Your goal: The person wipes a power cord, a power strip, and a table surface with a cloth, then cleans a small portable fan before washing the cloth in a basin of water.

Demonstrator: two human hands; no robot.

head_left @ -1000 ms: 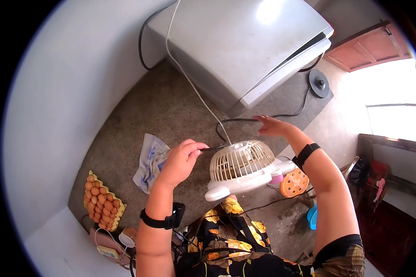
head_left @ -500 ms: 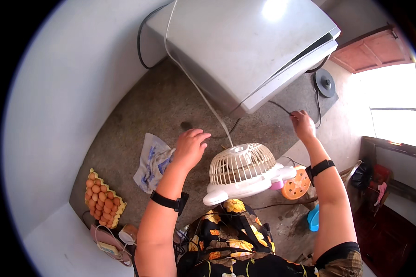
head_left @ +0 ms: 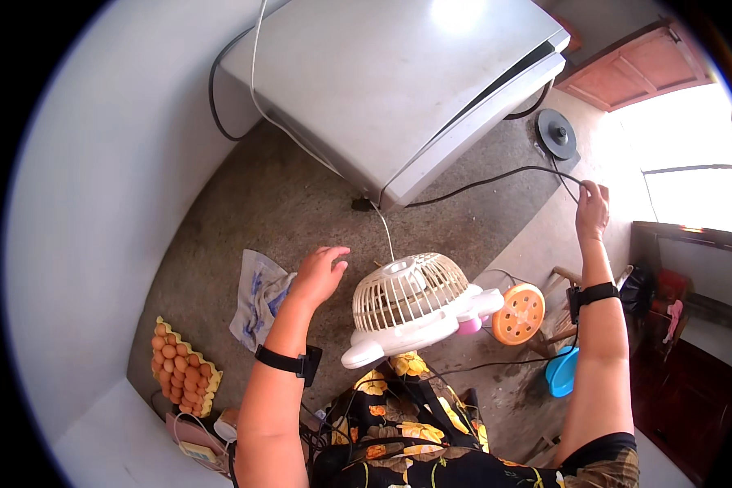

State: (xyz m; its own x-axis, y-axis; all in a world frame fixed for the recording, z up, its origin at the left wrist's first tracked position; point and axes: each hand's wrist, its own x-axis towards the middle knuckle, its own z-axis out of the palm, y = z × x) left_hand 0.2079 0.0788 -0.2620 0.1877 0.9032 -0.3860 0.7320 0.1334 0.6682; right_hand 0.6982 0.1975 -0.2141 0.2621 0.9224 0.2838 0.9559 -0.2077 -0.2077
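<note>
Head view: black cord (head_left: 530, 168) stretched out to the right hand (head_left: 593, 215).
Since half a second ago the right hand has moved farther right, and more cord shows between it and the grey appliance (head_left: 398, 89), whose near corner hides the rest; the right fingertips are hard to make out, but they pinch the cord. The left hand (head_left: 317, 278) is loosely open, holding nothing, beside the fan (head_left: 411, 297).

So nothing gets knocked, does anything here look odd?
The cloth lies crumpled, not folded, near the left hand; the dark round base sits close to a corner of the grey surface, so it might get bumped.
</note>
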